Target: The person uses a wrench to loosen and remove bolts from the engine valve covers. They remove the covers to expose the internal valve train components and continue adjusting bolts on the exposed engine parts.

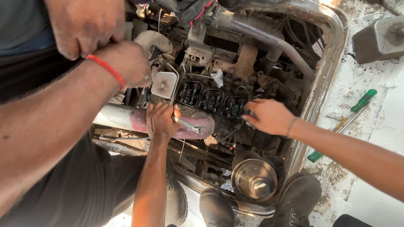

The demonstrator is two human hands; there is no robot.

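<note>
**Left hand** [161,121]: fingers curled tight round the shank of a bright metal wrench [189,125], thumb on top. The forearm comes up from the bottom edge.

**Wrench**: lies nearly level, its far end over the rounded, pink-stained end of a silver cylinder [122,117] on the near side of the engine [235,63]. The frame does not show whether the head sits on a fastener.

**Right hand** [269,116]: reaches in from the right, fingertips pressed against the engine just beside the rightmost of three black valve assemblies [211,100]. The tips are hidden, so I cannot tell whether they grip anything or only brace.

**Handling note (judgement)**: the wrench head is best kept square and fully seated, and pulled in short, steady arcs. The right hand serves well as a brace. The grip sits close to the head, so sliding back along the shank would give more leverage. Knuckles are close to the valve assemblies if the tool slips.

**Co-worker's hands**: one, with a red thread [107,69] at the wrist, rests at the upper left of the engine [128,63]. A second is closed in a fist above it [86,25].

**Surroundings**:
- A round metal bowl [254,180] sits low in the bay.
- Dark boots [294,197] stand at the near rim.
- A green-handled screwdriver [349,115] lies on the dirty white floor, well apart to the right.
</note>
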